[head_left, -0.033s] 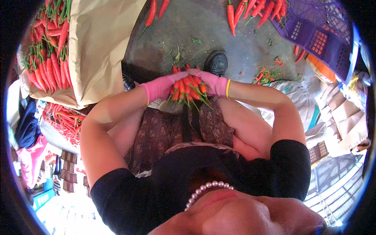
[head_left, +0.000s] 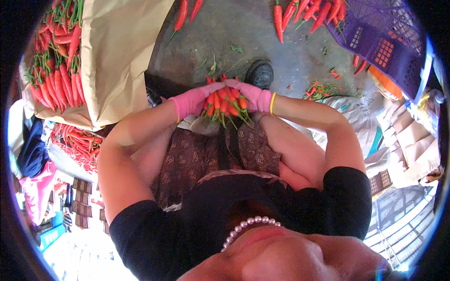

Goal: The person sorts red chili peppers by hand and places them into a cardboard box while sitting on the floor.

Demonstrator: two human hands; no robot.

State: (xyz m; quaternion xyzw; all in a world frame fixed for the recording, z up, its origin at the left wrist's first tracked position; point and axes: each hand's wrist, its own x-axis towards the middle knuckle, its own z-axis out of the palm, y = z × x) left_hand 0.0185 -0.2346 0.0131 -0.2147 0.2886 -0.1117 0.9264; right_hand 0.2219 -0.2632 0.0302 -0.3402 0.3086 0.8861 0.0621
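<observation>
A bunch of red chili peppers [head_left: 225,104] sits between my two hands, low over my lap, with its green stems toward me and a few red tips showing past the far side. My left hand [head_left: 197,99], in a pink glove, wraps the bunch from the left. From the right, my right hand [head_left: 253,97], in a matching pink glove, presses against it. The fingertips of both hands meet over the top of the peppers. What the fingers do underneath is hidden.
At the upper left, a brown paper-lined container [head_left: 117,56] holds stacked chilies [head_left: 58,79]. More loose chilies [head_left: 77,147] lie below it. A purple plastic crate [head_left: 375,37] stands at the upper right beside chilies [head_left: 309,14] on the floor. Pepper scraps [head_left: 321,90] lie near a white sack [head_left: 349,122].
Almost nothing differs. The hands keep their hold on the chili peppers, and the bunch has shifted very slightly.
</observation>
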